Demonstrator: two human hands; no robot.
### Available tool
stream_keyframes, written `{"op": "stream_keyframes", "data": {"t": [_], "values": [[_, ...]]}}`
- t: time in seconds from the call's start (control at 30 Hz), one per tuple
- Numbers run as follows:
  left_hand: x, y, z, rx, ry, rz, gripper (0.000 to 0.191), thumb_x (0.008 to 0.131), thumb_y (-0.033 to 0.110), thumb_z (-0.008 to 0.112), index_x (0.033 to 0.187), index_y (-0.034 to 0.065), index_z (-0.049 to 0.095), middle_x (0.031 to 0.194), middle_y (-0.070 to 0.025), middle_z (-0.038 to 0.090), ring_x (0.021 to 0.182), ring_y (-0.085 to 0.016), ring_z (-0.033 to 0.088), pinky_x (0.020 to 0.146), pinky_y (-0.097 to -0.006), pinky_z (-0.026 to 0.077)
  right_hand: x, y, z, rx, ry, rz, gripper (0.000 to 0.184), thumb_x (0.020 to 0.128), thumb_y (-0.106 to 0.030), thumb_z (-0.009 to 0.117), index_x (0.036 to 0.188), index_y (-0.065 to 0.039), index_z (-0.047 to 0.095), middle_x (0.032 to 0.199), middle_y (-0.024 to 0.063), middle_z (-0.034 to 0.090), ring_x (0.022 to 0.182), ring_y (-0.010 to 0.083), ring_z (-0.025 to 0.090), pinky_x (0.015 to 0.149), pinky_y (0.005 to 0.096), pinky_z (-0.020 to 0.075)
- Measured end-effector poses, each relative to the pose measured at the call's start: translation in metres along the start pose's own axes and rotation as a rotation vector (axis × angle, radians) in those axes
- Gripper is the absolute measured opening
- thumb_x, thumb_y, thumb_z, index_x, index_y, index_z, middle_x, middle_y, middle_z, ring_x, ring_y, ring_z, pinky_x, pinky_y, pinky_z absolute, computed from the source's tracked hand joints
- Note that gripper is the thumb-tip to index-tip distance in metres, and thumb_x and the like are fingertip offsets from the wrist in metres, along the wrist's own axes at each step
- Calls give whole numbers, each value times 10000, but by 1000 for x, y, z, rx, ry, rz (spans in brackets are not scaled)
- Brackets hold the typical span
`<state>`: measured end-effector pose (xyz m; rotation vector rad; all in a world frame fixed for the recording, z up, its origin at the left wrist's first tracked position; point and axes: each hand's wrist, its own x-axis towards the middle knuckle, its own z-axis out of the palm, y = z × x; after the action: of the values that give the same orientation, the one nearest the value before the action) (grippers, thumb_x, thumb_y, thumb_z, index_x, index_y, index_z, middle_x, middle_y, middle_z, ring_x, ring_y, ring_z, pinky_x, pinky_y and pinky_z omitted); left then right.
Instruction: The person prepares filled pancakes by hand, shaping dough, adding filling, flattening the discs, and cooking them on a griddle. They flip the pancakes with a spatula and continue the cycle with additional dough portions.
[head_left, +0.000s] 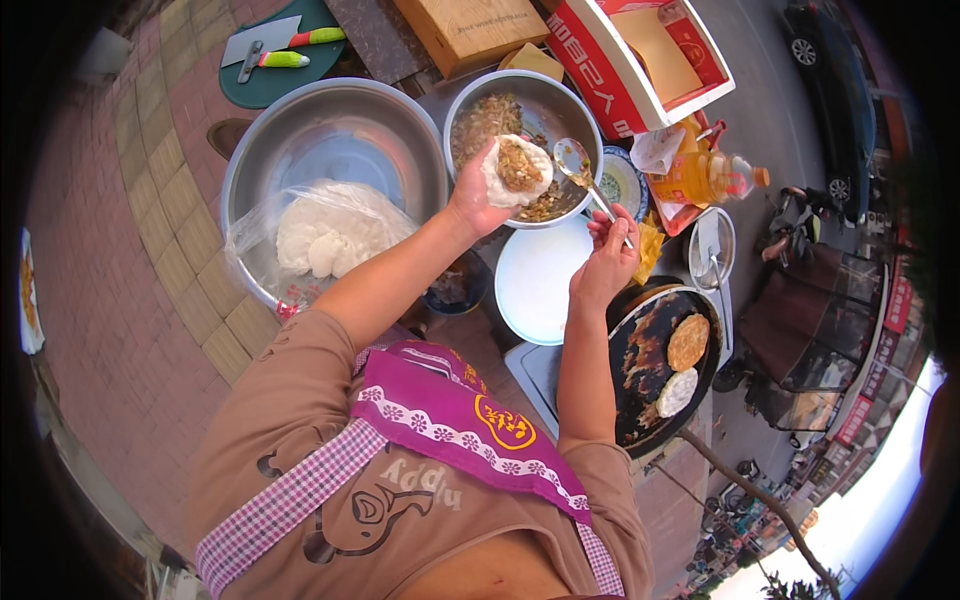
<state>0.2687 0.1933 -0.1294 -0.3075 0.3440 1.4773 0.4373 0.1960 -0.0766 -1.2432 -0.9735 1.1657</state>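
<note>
On the palm of my left hand (474, 193) lies a flattened round of white dough (496, 184) with a mound of chopped filling (519, 169) in its middle. That hand is above the near side of a metal bowl (459, 97) that contains more of the filling. My right hand (609, 255) grips the handle of a metal spoon (574, 159), whose head is over the bowl's right side, close to the dough. Below the bowl, between my forearms, sits a round white lid or board (541, 281).
Left is a large metal basin (330, 112) with plastic-covered dough (330, 240). A black pan (637, 397) at right holds a browned flatbread (688, 343) and a pale one (676, 393). Beyond stand a wooden box (480, 34), a red carton (600, 82) and an oil bottle (701, 177).
</note>
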Motion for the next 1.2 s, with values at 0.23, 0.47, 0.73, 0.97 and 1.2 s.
{"op": "stream_keyframes", "data": {"t": [0.23, 0.47, 0.73, 0.97, 1.2], "values": [[2, 5, -2, 11, 28, 114, 474, 1044, 435, 334, 1317, 90, 510, 1314, -115, 566, 1233, -281, 531, 1066, -464, 404, -22, 3, -7, -375, -88, -299, 250, 1030, -134, 454, 1145, 32, 600, 912, 82, 642, 780, 120, 592, 728, 255, 487], [9, 1, -2, 13, 2, 210, 462, 1050, 434, 322, 1327, 112, 504, 1308, -98, 567, 1212, -268, 537, 1048, -440, 412, -48, 1, 17, -947, -270, -913, 233, 912, 10, 546, 1118, -5, 657, 901, 133, 630, 762, 286, 606, 690, 365, 493], [10, 4, -9, 40, 7, 203, 455, 1048, 428, 336, 1340, 117, 494, 1315, -99, 567, 1227, -277, 530, 1057, -456, 403, -42, 6, 17, -920, -163, -810, 208, 913, -2, 562, 1095, -22, 662, 870, 127, 616, 787, 301, 595, 714, 403, 478], [9, 2, -8, 18, 47, 163, 440, 1043, 423, 359, 1315, 108, 502, 1317, -116, 564, 1239, -314, 523, 1047, -485, 416, -28, 17, 17, -1133, -114, -873, 250, 858, -3, 610, 1105, -26, 637, 869, 101, 616, 812, 279, 605, 705, 398, 458], [0, 10, 0, 62, 21, 97, 451, 1032, 426, 395, 1321, 96, 499, 1309, -112, 571, 1222, -299, 548, 1067, -468, 414, -6, 30, 5, -1293, -360, -732, 310, 882, -186, 638, 1155, -39, 648, 1029, 118, 595, 989, 254, 570, 850, 405, 405]]}}
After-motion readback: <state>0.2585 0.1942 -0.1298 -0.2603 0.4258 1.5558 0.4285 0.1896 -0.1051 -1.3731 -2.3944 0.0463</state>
